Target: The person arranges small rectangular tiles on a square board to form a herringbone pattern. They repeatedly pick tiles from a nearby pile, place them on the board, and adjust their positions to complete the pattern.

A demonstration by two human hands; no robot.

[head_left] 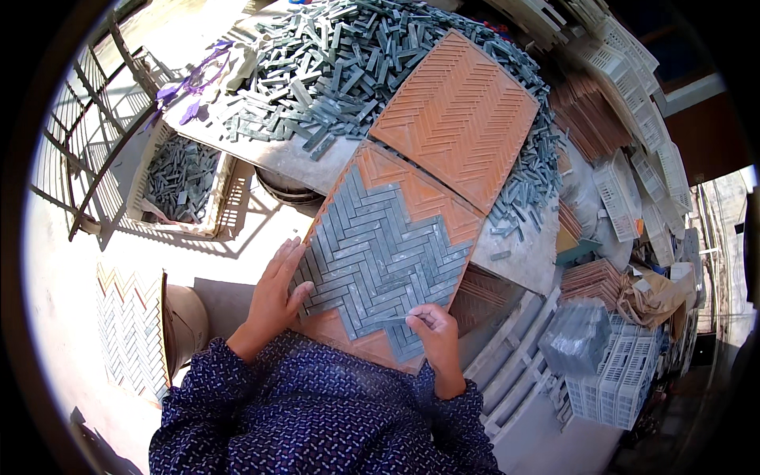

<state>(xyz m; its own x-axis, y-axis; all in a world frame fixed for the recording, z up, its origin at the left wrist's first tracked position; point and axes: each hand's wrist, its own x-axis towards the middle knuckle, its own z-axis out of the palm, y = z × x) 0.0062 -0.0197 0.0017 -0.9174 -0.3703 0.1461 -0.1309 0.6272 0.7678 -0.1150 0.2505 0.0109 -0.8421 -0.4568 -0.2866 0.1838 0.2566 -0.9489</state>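
An orange herringbone mould tray (370,162) lies in front of me, its middle filled with narrow grey stone strips (380,245) in a zigzag pattern. Bare orange grooves show at its far corner and along its near edge. My left hand (275,291) rests open against the tray's left edge, fingers stretched out and thumb over the outer strips. At the lower right of the pattern, my right hand (437,336) is closed in a pinch. Its fingertips touch the end of a grey stone strip (396,323); the fingers partly hide their grip.
A second, unfilled orange mould tray (459,119) touches the far side, on a table heaped with loose grey strips (332,71). To the left stand a crate of strips (184,176) and a leaning filled panel (131,328). Stacked white crates (613,380) stand at right.
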